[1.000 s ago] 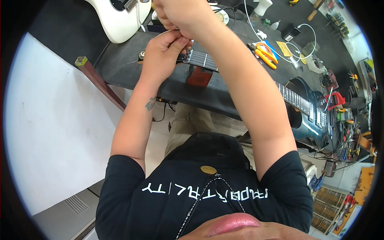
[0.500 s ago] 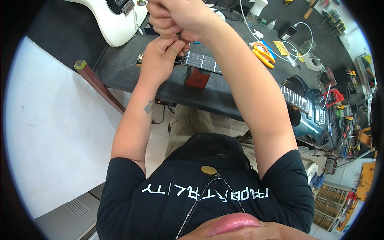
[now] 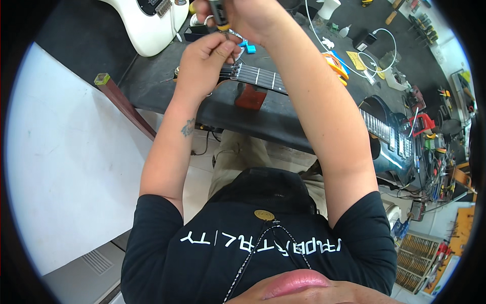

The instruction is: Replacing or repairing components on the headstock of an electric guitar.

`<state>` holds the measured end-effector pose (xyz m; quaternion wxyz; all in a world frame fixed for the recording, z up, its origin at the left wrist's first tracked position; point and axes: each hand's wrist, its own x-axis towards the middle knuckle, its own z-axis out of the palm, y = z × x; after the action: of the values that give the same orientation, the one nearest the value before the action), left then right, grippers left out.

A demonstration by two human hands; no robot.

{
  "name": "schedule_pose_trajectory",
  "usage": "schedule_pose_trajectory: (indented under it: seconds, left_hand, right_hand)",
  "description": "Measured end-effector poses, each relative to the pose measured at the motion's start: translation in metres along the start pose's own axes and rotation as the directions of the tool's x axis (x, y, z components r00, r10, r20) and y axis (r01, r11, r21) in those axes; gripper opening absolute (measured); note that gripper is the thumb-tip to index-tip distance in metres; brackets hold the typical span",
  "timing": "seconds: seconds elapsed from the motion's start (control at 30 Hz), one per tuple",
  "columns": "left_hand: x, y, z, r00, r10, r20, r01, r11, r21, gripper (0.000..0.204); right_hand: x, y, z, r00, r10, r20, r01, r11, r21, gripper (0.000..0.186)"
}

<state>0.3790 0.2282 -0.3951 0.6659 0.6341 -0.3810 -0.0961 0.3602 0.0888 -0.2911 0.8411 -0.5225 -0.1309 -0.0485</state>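
Observation:
An electric guitar lies across the workbench, its fretboard (image 3: 260, 77) at the middle and its dark blue body (image 3: 392, 158) off to the right. My right hand (image 3: 253, 23), at the top edge, holds a screwdriver (image 3: 219, 17) with a black and yellow handle. Its shaft points down to the metal nut (image 3: 235, 71) at the end of the fretboard. My left hand (image 3: 201, 68) is over the headstock, thumb and fingers closed around the lower shaft. The headstock is mostly hidden under that hand. A reddish-brown block (image 3: 250, 96) sits beneath the neck.
A white guitar body (image 3: 147, 30) lies at the upper left. Blue clip-like piece (image 3: 248, 47) sits behind the nut. Orange-handled pliers (image 3: 336, 68), a white cable (image 3: 392, 45) and a black adapter (image 3: 363, 39) lie at the right. A wooden post (image 3: 121, 104) stands at the bench's left corner.
My right hand has turned and loosened around the screwdriver, so its handle now shows. The left hand has stayed near the nut, shifted only slightly.

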Motion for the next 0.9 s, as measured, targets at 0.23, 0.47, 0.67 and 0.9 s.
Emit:
schedule_pose_trajectory:
  seconds: [0.23,0.47,0.67,0.9]
  left_hand:
    - [0.007,-0.003,0.000,1.000,-0.005,-0.015,0.005,1.000,-0.014,0.021]
    - [0.007,-0.003,0.001,0.999,0.029,0.032,-0.029,0.999,0.026,0.022]
    - [0.003,0.002,0.005,0.999,0.034,0.017,-0.033,0.996,-0.078,0.016]
    - [0.005,-0.013,0.005,0.997,0.066,-0.051,-0.071,0.993,-0.098,0.010]
  right_hand:
    - [-0.011,-0.009,-0.029,0.987,-0.090,0.132,0.106,0.988,-0.116,0.029]
    - [-0.025,-0.021,-0.030,0.974,-0.060,0.218,0.099,0.980,-0.171,0.034]
    - [-0.044,-0.046,-0.013,0.992,-0.085,0.092,0.123,0.784,-0.609,0.038]
    - [-0.045,-0.043,0.000,0.987,-0.069,0.144,0.144,0.774,-0.616,0.038]
